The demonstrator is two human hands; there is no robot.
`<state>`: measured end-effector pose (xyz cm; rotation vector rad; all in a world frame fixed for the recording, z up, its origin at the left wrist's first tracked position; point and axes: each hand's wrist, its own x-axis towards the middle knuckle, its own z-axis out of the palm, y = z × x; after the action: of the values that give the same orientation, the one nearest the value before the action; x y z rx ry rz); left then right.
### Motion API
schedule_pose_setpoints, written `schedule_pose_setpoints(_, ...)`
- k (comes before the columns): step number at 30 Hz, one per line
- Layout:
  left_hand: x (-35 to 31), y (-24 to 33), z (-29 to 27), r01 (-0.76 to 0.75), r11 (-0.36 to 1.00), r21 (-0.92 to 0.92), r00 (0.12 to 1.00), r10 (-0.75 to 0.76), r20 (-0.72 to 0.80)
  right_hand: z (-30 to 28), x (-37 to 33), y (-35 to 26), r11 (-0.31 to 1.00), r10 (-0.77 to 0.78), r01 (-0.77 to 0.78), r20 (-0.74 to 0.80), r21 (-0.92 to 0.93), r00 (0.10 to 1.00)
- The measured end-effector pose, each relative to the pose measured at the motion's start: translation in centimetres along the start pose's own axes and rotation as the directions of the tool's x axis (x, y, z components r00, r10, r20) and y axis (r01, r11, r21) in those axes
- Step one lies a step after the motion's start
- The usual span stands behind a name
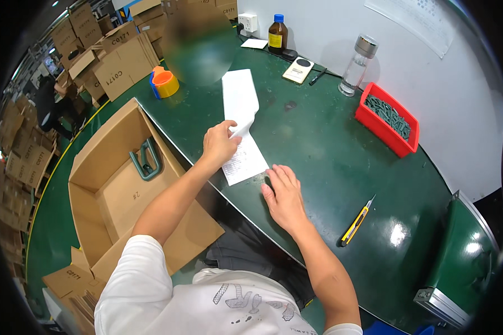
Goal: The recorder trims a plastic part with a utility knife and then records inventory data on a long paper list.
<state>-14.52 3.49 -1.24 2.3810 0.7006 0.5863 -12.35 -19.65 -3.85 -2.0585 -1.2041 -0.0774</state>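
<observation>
A long white printed sheet of paper (pixel 240 95) lies on the green tabletop, creased across its middle where it lifts a little. My left hand (pixel 221 144) is at that crease, its fingers closed on the paper's left side. My right hand (pixel 285 196) rests by the sheet's lower right corner, palm down, fingers stretched out and holding nothing. Its fingertips are right beside the corner; whether they touch it I cannot tell. To the left of the table stands an open cardboard box (pixel 109 195) with green bent-tube parts (pixel 146 160) inside.
A yellow box cutter (pixel 356 224) with its blade out lies right of my right hand. Beyond are a red bin (pixel 365 115) of small green pieces, a glass bottle (pixel 355 72), a scale (pixel 298 70), a brown bottle (pixel 278 34) and orange tape (pixel 165 84). A person (pixel 53 103) is far left.
</observation>
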Motion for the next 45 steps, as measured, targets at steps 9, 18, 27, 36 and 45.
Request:
schedule_pose_setpoints(9, -2.5, 2.8, -1.4, 0.085, 0.785, -0.614, 0.985, 0.026, 0.170, -1.3, 0.6, 0.3, 0.764, 0.315, -0.284, 0.050, 0.579, 0.948)
schedule_pose_setpoints(18, -2.2, 5.7, -3.5, 0.071, 0.626, -0.777, 0.935, 0.229, 0.270, -1.5, 1.5, 1.3, 0.705, 0.164, -0.139, 0.031, 0.696, 0.986)
schedule_pose_setpoints(27, 0.4, 5.5, -3.8, -0.160, 0.668, -0.727, 0.970, 0.244, 0.011, -1.8, 1.3, 1.9, 0.627, 0.261, -0.288, 0.154, 0.724, 0.953)
schedule_pose_setpoints(36, 8.4, 2.5, -4.8, -0.204, 0.704, -0.680, 0.976, 0.091, -0.198, -2.8, 1.6, 0.5, 0.698, 0.360, -0.442, 0.258, 0.564, 0.897)
schedule_pose_setpoints(45, 11.5, -3.3, -2.4, -0.094, 0.804, -0.587, 0.982, -0.022, -0.187, -5.3, 0.8, 0.5, 0.562, 0.323, -0.456, 0.325, 0.690, 0.889)
